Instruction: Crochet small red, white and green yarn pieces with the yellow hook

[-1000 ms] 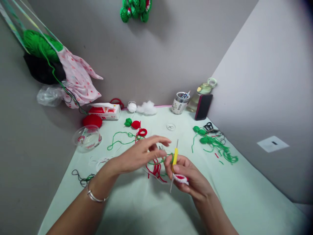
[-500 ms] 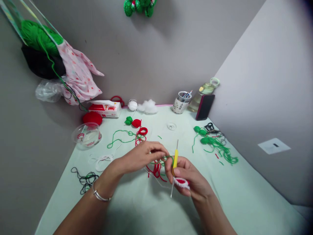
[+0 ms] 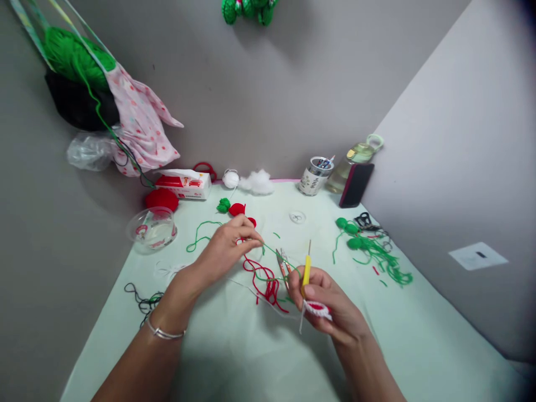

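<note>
My left hand (image 3: 230, 245) pinches a strand of green yarn (image 3: 274, 249), which runs right to the fingers of my right hand (image 3: 329, 298). That hand holds a yellow-handled crochet hook (image 3: 307, 273) upright, metal tip up, together with a small red and white crocheted piece (image 3: 317, 309). A short white tail hangs below the piece. Between the hands, a pair of scissors (image 3: 283, 267) lies on the table among loose red yarn (image 3: 268, 286) and green strands. A thin white strand crosses the cloth beneath them.
Behind are a tissue box (image 3: 188, 184), white stuffing (image 3: 257, 182), a pen tin (image 3: 315, 177), a bottle and a leaning phone (image 3: 355, 185). A plastic bowl (image 3: 153, 230) stands left; green yarn pieces (image 3: 381, 254) lie right. Bags hang at upper left.
My left hand has moved left and away from my right hand, drawing the green strand out straighter. The scissors between the hands now show. The view has shifted slightly.
</note>
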Motion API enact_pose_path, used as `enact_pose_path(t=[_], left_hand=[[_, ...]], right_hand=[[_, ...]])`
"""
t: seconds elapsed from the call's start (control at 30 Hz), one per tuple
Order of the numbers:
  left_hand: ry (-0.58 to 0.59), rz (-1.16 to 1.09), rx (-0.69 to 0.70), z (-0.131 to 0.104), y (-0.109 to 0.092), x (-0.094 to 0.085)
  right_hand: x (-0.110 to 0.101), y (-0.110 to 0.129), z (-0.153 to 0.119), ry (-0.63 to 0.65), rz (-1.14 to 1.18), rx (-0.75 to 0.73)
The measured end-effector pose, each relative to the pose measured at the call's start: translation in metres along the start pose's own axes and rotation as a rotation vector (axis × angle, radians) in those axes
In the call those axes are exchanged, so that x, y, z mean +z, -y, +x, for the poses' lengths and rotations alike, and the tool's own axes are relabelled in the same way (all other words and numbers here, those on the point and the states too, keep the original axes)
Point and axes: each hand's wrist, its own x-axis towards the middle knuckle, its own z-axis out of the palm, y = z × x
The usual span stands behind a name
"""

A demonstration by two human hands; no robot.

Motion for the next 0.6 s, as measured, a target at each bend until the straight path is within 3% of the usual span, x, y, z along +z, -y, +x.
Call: enact_pose_path(t=[0.27,0.6], left_hand=[[-0.290,0.072,-0.096,-0.004,0.015,-0.044],[-0.501,0.171,-0.211,-0.007,0.046,-0.082]], right_hand=[[-0.006,-0.003,-0.003,-0.034,-0.033,-0.016],[-0.006,-0.003,-0.004,-0.042,-0.017,0.002]])
